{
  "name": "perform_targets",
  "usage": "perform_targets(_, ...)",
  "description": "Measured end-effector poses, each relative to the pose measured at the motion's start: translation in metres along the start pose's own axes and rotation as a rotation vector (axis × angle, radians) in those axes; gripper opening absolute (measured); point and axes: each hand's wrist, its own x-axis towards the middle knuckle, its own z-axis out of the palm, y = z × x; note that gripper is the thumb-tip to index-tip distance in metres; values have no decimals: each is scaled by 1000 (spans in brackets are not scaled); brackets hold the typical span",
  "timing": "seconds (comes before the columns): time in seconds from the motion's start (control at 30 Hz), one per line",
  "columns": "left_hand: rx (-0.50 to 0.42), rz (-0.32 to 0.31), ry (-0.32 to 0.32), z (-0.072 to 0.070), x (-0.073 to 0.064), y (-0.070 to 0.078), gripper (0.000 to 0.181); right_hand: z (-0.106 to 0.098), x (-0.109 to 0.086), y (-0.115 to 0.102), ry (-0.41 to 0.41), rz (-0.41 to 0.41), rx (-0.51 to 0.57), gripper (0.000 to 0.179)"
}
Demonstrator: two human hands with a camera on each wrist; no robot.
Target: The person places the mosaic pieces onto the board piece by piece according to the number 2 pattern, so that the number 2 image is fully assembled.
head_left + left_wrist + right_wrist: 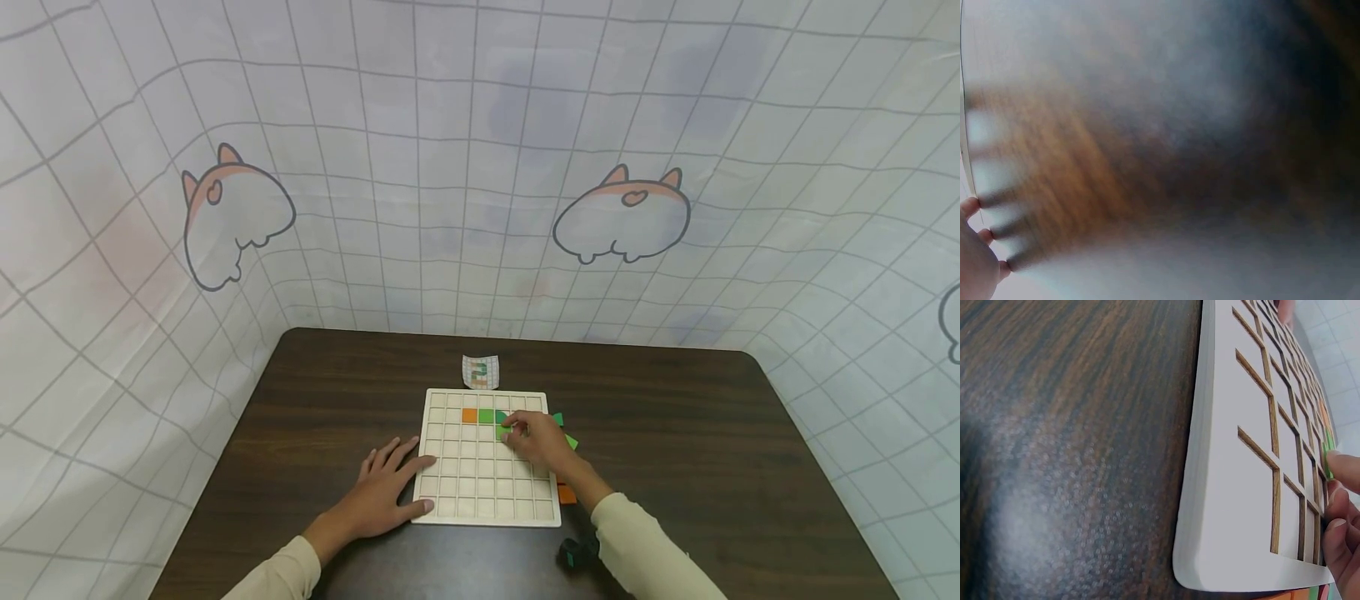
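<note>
A white gridded board lies on the dark table. Along one row near its far side sit an orange square tile, a green square tile and a dark green piece. My right hand is over the board's upper right, its curled fingers pinching a light green tile just below that row. In the right wrist view this green tile shows at the fingertips, partly hidden. My left hand lies spread at the board's left edge, thumb and index fingertip touching the rim.
Loose pieces lie along the board's right side: a dark green one, a light green one and an orange one, partly covered by the right arm. A small printed card lies beyond the board. A black object sits near the right sleeve.
</note>
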Motion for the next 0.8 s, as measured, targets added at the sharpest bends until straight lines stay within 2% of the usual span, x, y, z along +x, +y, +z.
perform_targets(0.6,21,1,9,2,0,0,66,2,1,4,-7,12,-15,17)
perform_targets(0.8,24,4,10,2,0,-1,67,-4,-2,6,-27,-40,32,19)
